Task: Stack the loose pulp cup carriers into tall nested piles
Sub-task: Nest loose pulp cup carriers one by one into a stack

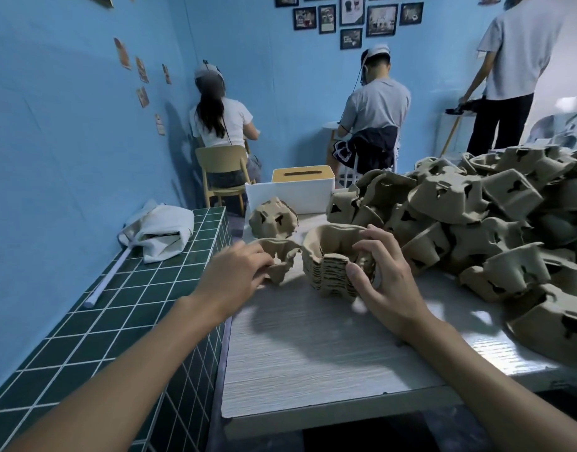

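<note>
Curling fingers [259, 261] of the left hand [235, 278] round a single carrier [280, 254] just left of the nested pile [326, 275]. Clasping that pile's right side with the right hand [391, 288], thumb and fingers wrapping round it.

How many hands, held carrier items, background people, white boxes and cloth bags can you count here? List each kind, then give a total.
Hands: 2, left hand, right hand
Held carrier items: 2, loose carrier, nested pile
Background people: 3, seated person near wall, seated person in grey, standing person
White box: 1
Cloth bag: 1
Total: 9
</note>
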Tool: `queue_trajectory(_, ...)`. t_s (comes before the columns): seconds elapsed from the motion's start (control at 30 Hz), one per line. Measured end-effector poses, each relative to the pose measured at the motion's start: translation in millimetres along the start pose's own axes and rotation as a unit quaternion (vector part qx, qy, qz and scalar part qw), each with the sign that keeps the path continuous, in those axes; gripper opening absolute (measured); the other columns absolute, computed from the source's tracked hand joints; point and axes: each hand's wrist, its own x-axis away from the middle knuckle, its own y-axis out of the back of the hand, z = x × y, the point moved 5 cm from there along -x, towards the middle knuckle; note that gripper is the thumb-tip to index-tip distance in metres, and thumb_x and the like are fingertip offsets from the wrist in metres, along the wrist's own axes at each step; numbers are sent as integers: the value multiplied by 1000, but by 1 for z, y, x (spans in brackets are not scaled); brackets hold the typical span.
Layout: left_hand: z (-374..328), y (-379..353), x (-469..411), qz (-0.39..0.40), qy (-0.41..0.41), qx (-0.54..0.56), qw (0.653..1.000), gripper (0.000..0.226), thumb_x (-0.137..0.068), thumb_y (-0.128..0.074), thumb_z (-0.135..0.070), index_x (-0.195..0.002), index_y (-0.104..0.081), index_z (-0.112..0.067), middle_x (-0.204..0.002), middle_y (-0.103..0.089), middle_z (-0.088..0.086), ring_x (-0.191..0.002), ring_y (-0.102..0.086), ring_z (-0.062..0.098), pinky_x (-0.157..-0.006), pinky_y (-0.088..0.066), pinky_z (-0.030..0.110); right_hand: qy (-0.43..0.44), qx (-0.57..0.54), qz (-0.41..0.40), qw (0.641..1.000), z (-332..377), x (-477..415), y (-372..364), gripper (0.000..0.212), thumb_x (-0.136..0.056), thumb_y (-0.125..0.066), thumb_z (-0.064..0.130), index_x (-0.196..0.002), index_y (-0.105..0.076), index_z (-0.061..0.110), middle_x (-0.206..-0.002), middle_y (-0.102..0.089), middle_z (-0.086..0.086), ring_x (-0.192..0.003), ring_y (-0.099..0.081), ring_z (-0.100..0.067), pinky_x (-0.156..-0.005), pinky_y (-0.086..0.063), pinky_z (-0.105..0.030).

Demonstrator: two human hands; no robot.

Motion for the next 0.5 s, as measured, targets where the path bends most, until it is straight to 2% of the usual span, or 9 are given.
queue_trajectory(0.13,13,16,7,-78,14,49,996,28,-83,-73,-1,-105,-75,-17,-93,-73,-4,-81,-64,17,-69,-53,32,3,-3,0,1000,0,-1,0,43,-93,-51,44,-110,-60,6,-132,-48,-7,-137,-37,-18,-110,-29,-19)
queue_trajectory(0.23,18,35,5,-137,20,119,983,30,-84,-72,4,-107,-75,-15,-91,-73,-4,-79,-64,14,-72,-52,27,-1,-11,-3,1000,1,-3,1,44,-92,-52,45,-112,-60,7,-134,-47,-6,-137,-38,-19,-110,-35,-29)
queue_trajectory(0.3,16,46,2,-169,19,146,975,26,-85,-71,4,-105,-75,-13,-93,-72,-6,-79,-62,10,-75,-48,19,-15,-12,0,1000,1,-2,1,46,-91,-51,48,-116,-58,9,-137,-44,-5,-135,-39,-19,-108,-37,-33)
queue_trajectory(0.37,10,53,-1,-197,16,148,969,22,-86,-71,3,-103,-75,-11,-94,-72,-5,-80,-61,10,-73,-47,18,-30,-3,17,999,0,-1,-1,55,-89,-51,52,-128,-51,13,-142,-37,-2,-135,-37,-17,-109,-35,-27)
queue_trajectory(0.47,-2,60,-12,-224,-11,135,965,21,-85,-71,5,-101,-73,-8,-98,-73,2,-83,-64,17,-72,-50,26,-60,-26,55,996,-1,0,-6,81,-81,-59,58,-147,-27,22,-151,-23,6,-137,-28,-5,-107,-21,-5)
queue_trajectory(0.5,-7,61,-17,-231,-28,131,964,22,-83,-70,6,-101,-73,-6,-99,-74,4,-86,-65,19,-75,-52,28,-70,-40,60,995,-1,0,-7,89,-80,-64,56,-150,-20,23,-152,-21,6,-137,-26,-4,-106,-18,-2)
